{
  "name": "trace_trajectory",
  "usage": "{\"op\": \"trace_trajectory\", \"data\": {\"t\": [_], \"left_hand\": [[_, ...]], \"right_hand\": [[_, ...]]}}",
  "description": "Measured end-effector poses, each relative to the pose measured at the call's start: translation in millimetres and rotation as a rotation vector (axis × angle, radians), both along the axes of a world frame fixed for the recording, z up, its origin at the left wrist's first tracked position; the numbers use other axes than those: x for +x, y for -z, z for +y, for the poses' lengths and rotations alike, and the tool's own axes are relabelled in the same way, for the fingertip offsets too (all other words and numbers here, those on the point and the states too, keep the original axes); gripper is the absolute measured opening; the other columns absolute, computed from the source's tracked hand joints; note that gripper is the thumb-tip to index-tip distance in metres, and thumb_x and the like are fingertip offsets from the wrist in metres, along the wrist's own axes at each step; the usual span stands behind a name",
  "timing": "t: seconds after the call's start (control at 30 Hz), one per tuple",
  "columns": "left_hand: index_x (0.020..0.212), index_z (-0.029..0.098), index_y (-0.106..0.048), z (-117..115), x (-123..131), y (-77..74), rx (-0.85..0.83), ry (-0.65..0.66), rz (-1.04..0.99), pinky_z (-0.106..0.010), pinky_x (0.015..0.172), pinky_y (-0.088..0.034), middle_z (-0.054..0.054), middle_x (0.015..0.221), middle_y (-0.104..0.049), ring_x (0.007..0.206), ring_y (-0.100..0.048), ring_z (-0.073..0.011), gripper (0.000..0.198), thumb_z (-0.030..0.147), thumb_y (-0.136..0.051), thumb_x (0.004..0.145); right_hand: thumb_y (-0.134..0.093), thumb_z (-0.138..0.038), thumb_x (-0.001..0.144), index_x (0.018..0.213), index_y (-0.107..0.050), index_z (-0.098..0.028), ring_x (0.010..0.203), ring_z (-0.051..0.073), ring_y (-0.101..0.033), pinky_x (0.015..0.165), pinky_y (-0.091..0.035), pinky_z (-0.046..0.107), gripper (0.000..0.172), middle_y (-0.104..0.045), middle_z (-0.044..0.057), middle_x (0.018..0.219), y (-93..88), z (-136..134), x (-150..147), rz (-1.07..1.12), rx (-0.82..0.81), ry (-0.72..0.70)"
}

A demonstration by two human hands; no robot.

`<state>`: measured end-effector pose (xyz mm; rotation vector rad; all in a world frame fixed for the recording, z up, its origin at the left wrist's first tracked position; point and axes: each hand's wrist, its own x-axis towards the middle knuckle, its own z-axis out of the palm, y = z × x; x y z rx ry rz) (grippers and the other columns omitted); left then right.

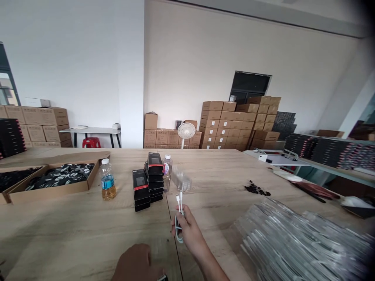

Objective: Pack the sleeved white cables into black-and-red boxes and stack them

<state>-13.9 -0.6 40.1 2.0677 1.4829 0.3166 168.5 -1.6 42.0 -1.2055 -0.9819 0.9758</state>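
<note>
My right hand [190, 231] is closed round a coiled white cable [179, 218], its plug ends sticking up above my fingers over the wooden table [73, 230]. My left hand [137, 263] is low at the bottom edge with its back to the camera; the fingers are hidden. Just beyond the cable lie a clear plastic tray [182, 180] and two stacks of black boxes with red stripes [149, 181]. A wide pile of clear plastic trays [295, 242] lies to the right of my right hand.
A bottle with amber liquid [108, 180] and a clear bottle [167, 171] stand mid-table. Open cardboard boxes of dark items [55, 177] sit at left. Small black parts [257, 189] lie at right. Stacked cartons [240, 125], a white fan [186, 132] and a side table stand behind.
</note>
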Motion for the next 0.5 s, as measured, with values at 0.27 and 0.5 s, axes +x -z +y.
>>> {"op": "trace_trajectory", "data": {"t": [0.27,0.5], "left_hand": [[0.055,0.021,-0.053,13,3,23.9,0.134,-0.124,-0.076,-0.031,0.063,-0.031,-0.009,0.07,-0.066,0.072,-0.061,-0.0255,0.016,0.016,-0.052,0.069],[0.053,0.023,-0.041,26,2,21.7,0.132,-0.211,-0.376,-0.028,0.06,-0.03,0.003,0.054,-0.049,0.058,-0.05,-0.0168,0.026,0.016,-0.057,0.072]], "right_hand": [[-0.055,-0.041,0.081,0.076,-0.05,-0.023,0.066,0.017,-0.057,0.059,-0.039,0.026,0.019,-0.058,-0.002,0.068,10.7,-4,4,-0.657,-0.134,0.006],[-0.056,-0.017,0.068,0.07,-0.05,-0.022,0.063,0.014,-0.054,0.058,-0.036,0.023,0.008,-0.057,-0.004,0.067,7.3,-5,-15,-0.712,-0.189,-0.018]]}}
